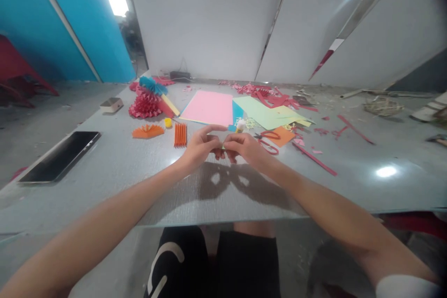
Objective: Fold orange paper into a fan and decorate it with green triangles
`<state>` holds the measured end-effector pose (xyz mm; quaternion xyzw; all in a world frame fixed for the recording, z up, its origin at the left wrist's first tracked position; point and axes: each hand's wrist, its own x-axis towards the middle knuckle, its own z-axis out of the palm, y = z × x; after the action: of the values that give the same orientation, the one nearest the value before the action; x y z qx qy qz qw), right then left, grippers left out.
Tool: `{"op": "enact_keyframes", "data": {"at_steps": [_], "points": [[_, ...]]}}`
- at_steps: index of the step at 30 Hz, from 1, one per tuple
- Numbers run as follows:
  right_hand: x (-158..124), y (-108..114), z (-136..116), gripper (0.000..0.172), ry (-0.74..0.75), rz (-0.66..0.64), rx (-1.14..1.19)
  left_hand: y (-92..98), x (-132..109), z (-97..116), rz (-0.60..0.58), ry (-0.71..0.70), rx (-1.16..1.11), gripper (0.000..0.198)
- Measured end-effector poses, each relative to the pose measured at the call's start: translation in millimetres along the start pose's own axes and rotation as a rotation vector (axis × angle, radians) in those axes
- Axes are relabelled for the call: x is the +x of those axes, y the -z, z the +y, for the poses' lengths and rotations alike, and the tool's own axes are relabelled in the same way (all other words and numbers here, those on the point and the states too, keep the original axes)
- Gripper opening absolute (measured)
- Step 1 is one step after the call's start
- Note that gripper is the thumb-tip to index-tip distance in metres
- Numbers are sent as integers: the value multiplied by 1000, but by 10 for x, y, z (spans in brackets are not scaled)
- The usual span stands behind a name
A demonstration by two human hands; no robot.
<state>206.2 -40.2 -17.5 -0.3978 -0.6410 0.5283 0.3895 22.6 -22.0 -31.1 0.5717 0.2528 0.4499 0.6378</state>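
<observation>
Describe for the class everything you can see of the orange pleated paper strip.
The orange pleated paper strip is a narrow piece of matte paper folded into tight, even accordion pleats running lengthwise. It lies flat and uncut-looking on the grey tabletop, just beyond and left of the left hand, which does not touch it.

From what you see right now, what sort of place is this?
Probably a paper-craft workspace, perhaps a workshop: a long grey table holds coloured paper sheets, a pleated red paper rosette and red-handled scissors.

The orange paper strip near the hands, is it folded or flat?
Folded: the orange paper strip has many narrow pleats side by side, squeezed together like a closed fan, lying on the table.
</observation>
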Motion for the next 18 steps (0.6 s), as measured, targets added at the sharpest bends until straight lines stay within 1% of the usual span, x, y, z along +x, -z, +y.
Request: {"op": "enact_keyframes", "data": {"at_steps": [5, 14, 18], "points": [[-15, -15, -41, 22, -5, 12, -36, 4, -3, -12, 22, -17, 28, 39], [-35, -32, -65, 19, -31, 58, 41, -8, -4, -27, 60, -52, 59, 35], [-58, -41, -133, 20, -27, 58, -22, -23, -13, -6, 80, -64, 75, 33]]}}
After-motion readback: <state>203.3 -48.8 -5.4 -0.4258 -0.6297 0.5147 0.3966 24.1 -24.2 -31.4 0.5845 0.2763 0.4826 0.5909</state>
